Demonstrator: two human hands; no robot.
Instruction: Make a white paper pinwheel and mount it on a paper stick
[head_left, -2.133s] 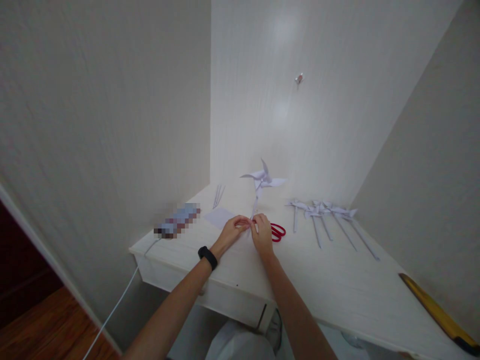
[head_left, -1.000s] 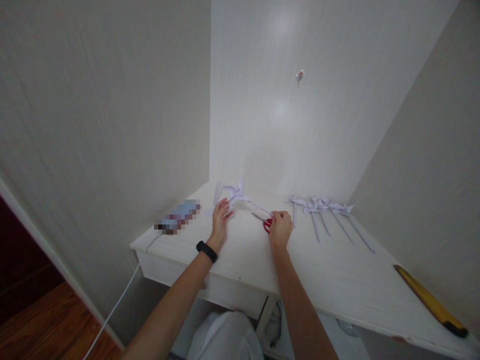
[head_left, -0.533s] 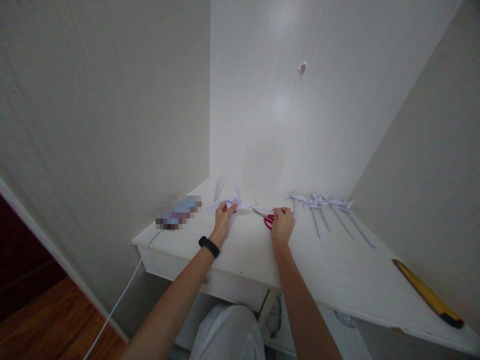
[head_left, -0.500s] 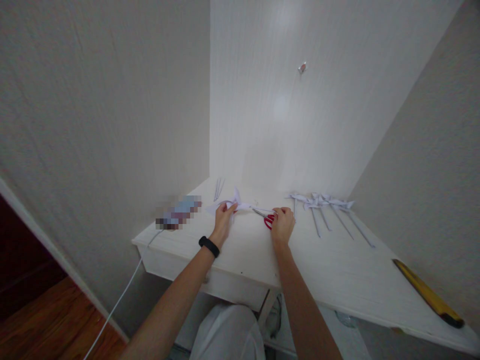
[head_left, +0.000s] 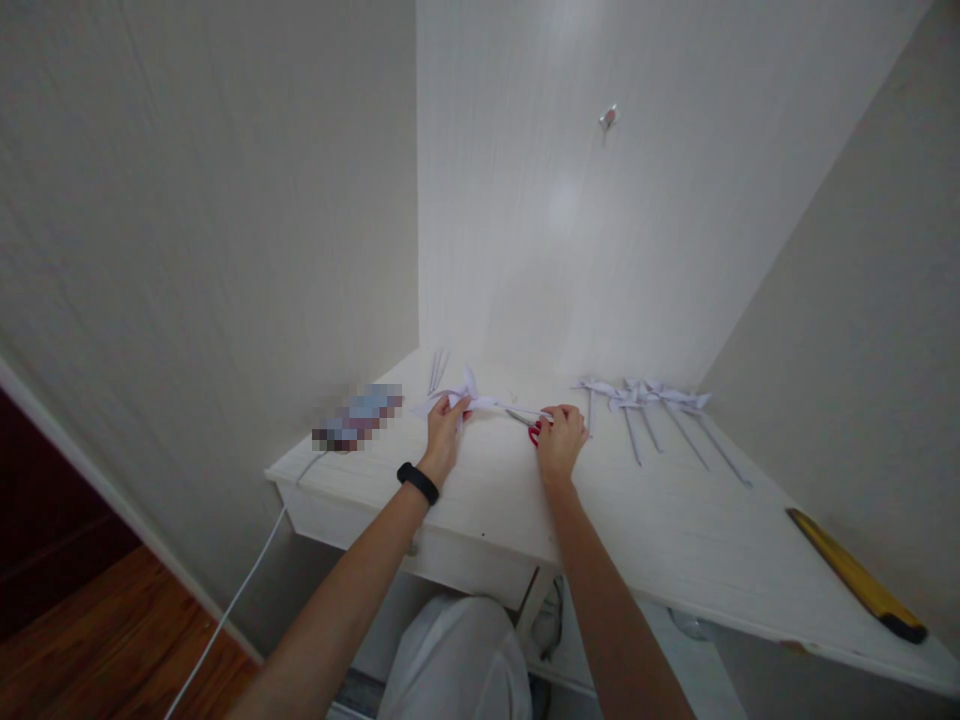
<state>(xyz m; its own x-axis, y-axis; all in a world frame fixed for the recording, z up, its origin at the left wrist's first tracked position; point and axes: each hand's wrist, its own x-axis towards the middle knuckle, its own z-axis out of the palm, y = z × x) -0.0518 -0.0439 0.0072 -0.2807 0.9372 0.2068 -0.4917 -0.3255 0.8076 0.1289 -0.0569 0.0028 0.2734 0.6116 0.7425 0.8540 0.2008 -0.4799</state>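
Left hand (head_left: 444, 425) fingers pinch paper pinwheel (head_left: 466, 393); right hand (head_left: 559, 440) fingers grip red scissors (head_left: 527, 424).

1 head camera looks forward and down, near white desk (head_left: 675, 540).

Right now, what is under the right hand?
Red-handled scissors lie under the right hand on the white table; only the blades and a bit of handle show, the rest is covered.

White desk (head_left: 675, 540) (corner, pale walls (head_left: 210, 200))
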